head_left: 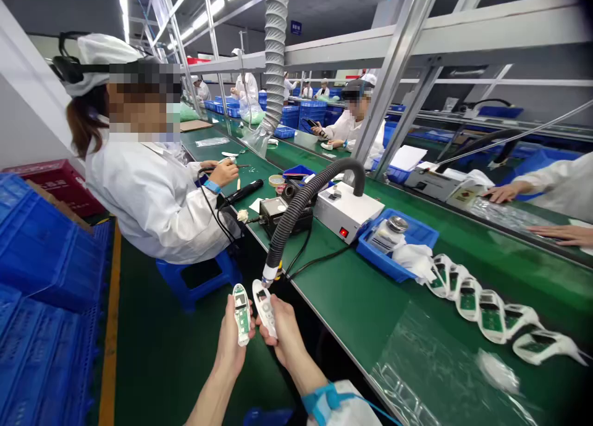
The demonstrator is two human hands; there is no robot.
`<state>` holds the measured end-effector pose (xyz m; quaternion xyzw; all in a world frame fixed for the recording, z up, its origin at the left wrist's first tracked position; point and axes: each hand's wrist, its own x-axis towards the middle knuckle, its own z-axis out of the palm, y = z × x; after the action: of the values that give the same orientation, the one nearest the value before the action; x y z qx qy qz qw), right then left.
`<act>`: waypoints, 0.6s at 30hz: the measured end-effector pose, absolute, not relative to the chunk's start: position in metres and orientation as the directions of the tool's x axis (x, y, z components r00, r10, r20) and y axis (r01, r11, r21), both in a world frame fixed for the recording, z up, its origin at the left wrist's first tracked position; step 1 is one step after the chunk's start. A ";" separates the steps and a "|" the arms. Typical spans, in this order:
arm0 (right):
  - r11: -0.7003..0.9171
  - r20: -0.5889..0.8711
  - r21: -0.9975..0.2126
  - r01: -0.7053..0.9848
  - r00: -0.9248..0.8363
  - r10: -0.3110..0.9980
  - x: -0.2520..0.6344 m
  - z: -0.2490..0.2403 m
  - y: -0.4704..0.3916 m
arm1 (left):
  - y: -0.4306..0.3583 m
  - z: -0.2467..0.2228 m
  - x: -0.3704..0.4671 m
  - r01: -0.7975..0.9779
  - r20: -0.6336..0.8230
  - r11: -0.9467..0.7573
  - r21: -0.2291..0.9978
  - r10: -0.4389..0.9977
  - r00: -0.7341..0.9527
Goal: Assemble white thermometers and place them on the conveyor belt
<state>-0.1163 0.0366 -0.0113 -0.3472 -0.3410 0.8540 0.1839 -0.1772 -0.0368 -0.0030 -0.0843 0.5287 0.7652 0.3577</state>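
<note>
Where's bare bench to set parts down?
Free: green bench between the black cable, blue tray and clear bag; also a strip beyond the tray. Crowded: around the white box and hose, and along the white-framed boards.

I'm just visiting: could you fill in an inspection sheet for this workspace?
Surface: green bench, clear plastic on it.
Job's things: white casing with green board; second white casing.
Clutter: blue tray of mixed items; row of white frames with boards.
Hands: left hand holds the first casing, right hand the second.
Cables: black cable on the bench; blue strap with cord at right wrist.
Surroundings: seated co-worker, blue crates.
</note>
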 end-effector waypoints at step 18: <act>-0.686 -0.411 -0.715 -0.138 -0.710 0.572 -0.131 -0.008 0.021 | -0.037 0.002 -0.184 -0.598 -0.472 -0.218 0.771 0.434 -0.767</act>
<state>-0.1309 0.0213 -0.0076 -0.3201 -0.3385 0.8604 0.2063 -0.1842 -0.0370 0.0016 -0.0772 0.5296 0.7767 0.3322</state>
